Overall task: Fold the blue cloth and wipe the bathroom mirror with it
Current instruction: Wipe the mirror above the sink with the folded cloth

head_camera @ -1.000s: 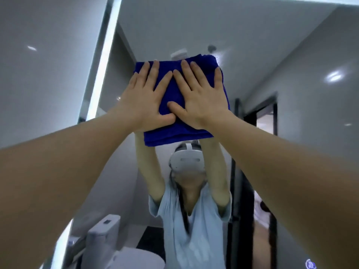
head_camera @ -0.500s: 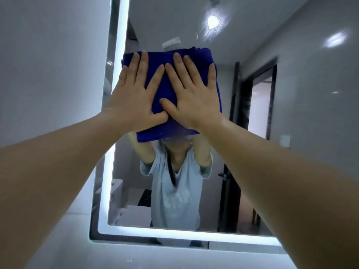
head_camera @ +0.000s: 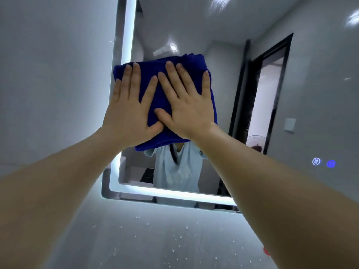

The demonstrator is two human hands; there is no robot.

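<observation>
From the head camera: you are pressing a folded blue cloth [head_camera: 151, 68] flat against the bathroom mirror [head_camera: 229, 84], close to its glowing left edge strip [head_camera: 128, 45]. Your left hand [head_camera: 130, 117] and right hand [head_camera: 188, 113] are lying side by side on the cloth, fingers straight and spread apart, thumbs meeting. Two lit touch icons [head_camera: 316, 161] are glowing at the right.

Folded blue cloth [head_camera: 165, 138] lies flat against the lit-edged mirror [head_camera: 223, 84].
</observation>
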